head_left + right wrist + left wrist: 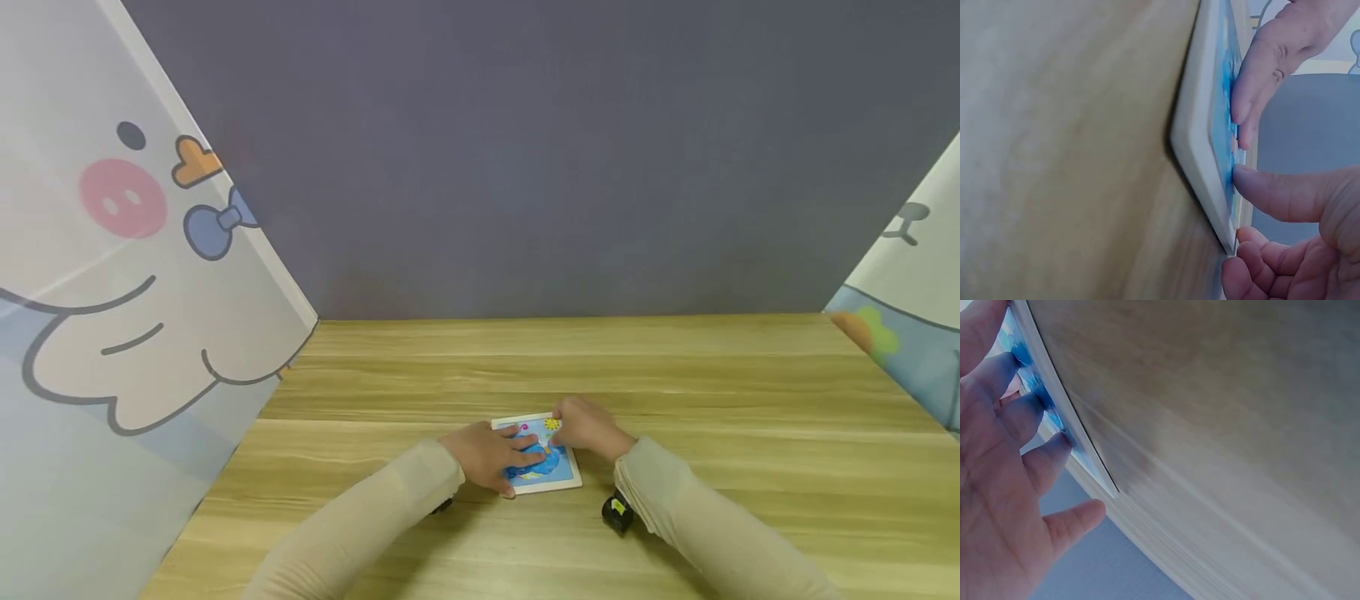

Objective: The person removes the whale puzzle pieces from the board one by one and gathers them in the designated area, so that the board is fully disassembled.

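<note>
A square picture board (567, 477) with a white rim lies flat on the wooden table. Its face is light blue, with a yellow sun and a darker blue figure partly covered by fingers. My left hand (486, 456) lies over its left side, fingers spread across the picture. In the left wrist view those fingers (1047, 465) are nearly straight on the board's face. My right hand (588, 428) holds the far right corner. The right wrist view shows its thumb (1282, 190) pressing on the picture and the other fingers curled at the board's edge.
The wood-grain table (750, 400) extends around the board to a grey panel (525, 167) at the back. Cartoon-printed panels stand at left (150, 333) and right (926, 283). A black device (617, 512) sits under the right wrist.
</note>
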A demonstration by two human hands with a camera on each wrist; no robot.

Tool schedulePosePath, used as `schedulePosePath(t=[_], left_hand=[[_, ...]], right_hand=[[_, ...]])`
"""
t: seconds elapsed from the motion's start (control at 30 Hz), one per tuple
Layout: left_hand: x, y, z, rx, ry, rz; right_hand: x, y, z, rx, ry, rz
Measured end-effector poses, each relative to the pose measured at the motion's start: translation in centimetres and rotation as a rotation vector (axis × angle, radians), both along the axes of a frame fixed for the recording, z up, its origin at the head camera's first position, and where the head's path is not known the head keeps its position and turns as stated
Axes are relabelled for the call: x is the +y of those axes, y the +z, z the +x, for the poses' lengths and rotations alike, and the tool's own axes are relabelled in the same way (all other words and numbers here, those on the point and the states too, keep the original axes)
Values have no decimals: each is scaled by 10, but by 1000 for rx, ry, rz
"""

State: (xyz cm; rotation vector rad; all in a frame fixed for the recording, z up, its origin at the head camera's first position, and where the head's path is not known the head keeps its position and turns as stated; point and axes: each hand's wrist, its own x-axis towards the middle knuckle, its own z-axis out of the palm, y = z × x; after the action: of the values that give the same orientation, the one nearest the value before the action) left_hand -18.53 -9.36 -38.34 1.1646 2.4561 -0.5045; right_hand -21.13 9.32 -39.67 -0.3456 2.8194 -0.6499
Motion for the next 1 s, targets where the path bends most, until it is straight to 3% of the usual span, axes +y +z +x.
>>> schedulePosePath(t=[0.57,0.77,1.0], left_hand=[[3,1,0,-1,12,-10],[2,-1,-1,15,-9,-10],[2,0,-1,-6,7,8]], right_hand=[[4,2,-2,-38,28,-57],[7,0,-2,-66,-5,-166],[12,1,-2,-65,23,-271]])
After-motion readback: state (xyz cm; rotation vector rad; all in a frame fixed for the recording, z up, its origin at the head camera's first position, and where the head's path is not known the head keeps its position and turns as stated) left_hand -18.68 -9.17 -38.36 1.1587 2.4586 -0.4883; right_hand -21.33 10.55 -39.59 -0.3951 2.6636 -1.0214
